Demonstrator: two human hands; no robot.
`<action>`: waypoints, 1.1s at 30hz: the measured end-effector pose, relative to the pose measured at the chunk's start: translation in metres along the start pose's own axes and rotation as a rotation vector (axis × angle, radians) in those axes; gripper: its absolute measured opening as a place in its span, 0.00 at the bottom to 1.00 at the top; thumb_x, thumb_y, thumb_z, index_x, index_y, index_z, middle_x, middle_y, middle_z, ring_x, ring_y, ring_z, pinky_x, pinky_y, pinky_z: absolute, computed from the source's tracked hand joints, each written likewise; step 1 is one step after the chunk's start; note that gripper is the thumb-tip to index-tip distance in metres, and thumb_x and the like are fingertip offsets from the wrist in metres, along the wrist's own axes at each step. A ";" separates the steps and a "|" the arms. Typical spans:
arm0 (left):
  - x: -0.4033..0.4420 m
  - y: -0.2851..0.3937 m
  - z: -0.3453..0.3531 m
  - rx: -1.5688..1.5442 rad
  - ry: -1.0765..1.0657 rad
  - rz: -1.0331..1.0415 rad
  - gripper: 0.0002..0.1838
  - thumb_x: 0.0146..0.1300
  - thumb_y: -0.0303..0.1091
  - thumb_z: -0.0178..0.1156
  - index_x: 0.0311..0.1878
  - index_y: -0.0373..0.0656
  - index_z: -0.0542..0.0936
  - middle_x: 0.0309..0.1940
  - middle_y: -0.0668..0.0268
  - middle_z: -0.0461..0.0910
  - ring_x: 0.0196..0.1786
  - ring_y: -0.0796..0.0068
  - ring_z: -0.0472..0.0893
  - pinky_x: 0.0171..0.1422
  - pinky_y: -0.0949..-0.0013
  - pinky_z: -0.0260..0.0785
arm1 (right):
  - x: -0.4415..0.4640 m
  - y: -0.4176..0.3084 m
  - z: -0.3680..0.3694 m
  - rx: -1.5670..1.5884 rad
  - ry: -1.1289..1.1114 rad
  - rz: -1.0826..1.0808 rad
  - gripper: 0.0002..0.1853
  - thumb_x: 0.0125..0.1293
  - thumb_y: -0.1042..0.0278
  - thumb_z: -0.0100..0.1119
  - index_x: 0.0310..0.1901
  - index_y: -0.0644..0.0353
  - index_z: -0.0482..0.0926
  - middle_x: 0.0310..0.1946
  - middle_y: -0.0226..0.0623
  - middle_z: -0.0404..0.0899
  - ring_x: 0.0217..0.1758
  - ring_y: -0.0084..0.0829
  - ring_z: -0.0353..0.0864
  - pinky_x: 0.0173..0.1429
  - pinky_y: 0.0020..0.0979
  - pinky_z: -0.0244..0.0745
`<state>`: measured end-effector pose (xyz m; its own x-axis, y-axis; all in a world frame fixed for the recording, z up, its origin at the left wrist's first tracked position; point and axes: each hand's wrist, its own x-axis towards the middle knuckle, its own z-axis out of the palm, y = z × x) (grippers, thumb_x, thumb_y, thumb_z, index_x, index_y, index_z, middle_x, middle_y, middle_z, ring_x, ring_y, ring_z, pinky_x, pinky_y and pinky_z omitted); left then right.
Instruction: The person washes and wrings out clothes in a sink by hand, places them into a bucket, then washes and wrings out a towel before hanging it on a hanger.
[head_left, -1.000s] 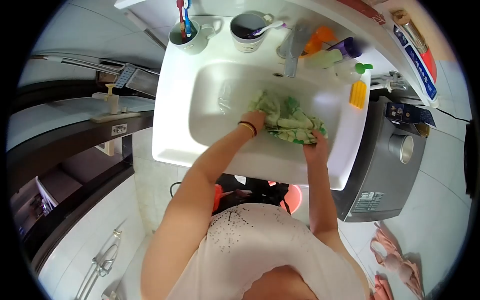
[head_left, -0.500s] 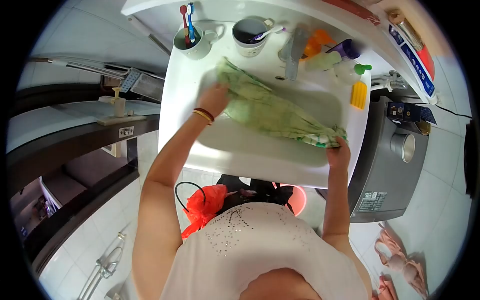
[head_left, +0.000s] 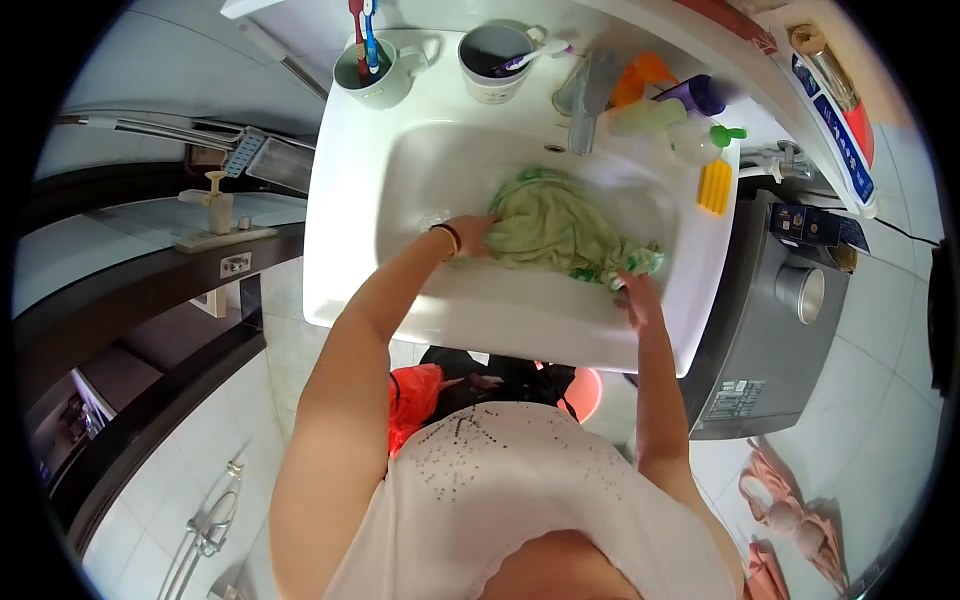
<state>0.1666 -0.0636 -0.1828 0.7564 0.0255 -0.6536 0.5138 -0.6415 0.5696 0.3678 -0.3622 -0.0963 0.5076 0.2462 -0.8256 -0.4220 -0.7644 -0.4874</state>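
Observation:
A light green towel [head_left: 555,225] with darker green patterned edges lies bunched in the basin of the white sink [head_left: 480,325]. My left hand [head_left: 472,236] is at the towel's left side, fingers closed on its edge and partly hidden by the cloth. At the lower right, my right hand [head_left: 638,296] pinches the towel's patterned corner. Above the basin is the tap [head_left: 590,105].
On the sink's back ledge stand a cup with toothbrushes [head_left: 378,85], a second cup [head_left: 495,75], several bottles and a yellow soap dish [head_left: 714,187]. A grey washing machine [head_left: 745,330] is to the right. Below hang a red bag [head_left: 412,395] and a pink bucket [head_left: 583,393].
The towel was stretched across the basin above it and is now lowered and bunched inside. My left hand has moved right and down; my right hand has moved left, bringing both closer together.

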 end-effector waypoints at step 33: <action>0.014 0.009 0.001 0.205 0.091 0.055 0.26 0.62 0.49 0.47 0.59 0.45 0.65 0.52 0.54 0.72 0.53 0.59 0.73 0.59 0.60 0.63 | -0.018 -0.065 0.160 0.394 -0.158 -0.463 0.22 0.59 0.70 0.51 0.55 0.60 0.63 0.46 0.39 0.69 0.50 0.33 0.69 0.52 0.32 0.68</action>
<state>0.1816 -0.0701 -0.1878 0.8191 0.0488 -0.5716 0.3845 -0.7862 0.4838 0.2662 -0.2214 -0.0955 0.5998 0.6072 -0.5211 -0.4455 -0.2876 -0.8479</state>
